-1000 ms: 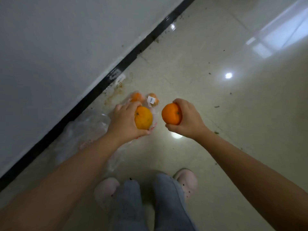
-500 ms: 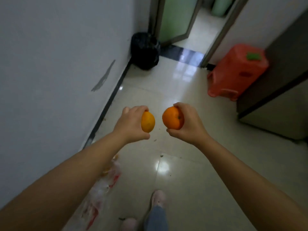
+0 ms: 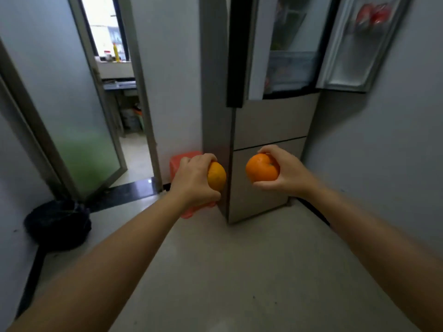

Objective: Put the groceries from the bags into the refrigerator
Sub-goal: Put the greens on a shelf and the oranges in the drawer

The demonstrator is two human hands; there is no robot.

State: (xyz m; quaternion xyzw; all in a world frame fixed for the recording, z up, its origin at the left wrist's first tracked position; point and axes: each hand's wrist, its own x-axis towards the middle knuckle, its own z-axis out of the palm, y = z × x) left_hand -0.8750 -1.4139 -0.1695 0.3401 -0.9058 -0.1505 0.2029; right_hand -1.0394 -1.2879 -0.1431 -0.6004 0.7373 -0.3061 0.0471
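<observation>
My left hand (image 3: 194, 178) grips a yellowish orange (image 3: 216, 176), and my right hand (image 3: 285, 171) grips a deeper orange one (image 3: 261, 168). Both are held out in front of me at about the same height, a small gap between them. Straight ahead stands the beige refrigerator (image 3: 263, 125). Its upper door (image 3: 359, 41) hangs open to the right, with red items blurred in the door shelf. Shelves show inside the upper compartment, their contents blurred. The lower drawers are closed. The grocery bag is out of view.
A red plastic stool (image 3: 184, 161) stands left of the refrigerator, partly behind my left hand. A black rubbish bag (image 3: 57, 224) lies by the left wall. A frosted glass door (image 3: 79, 130) opens onto a kitchen. Pale tiled floor (image 3: 227, 271) stretches ahead; a wall stands on the right.
My view has lifted from the floor and bag and turned towards the refrigerator, which now fills the middle. Both hands keep their oranges, held out in front.
</observation>
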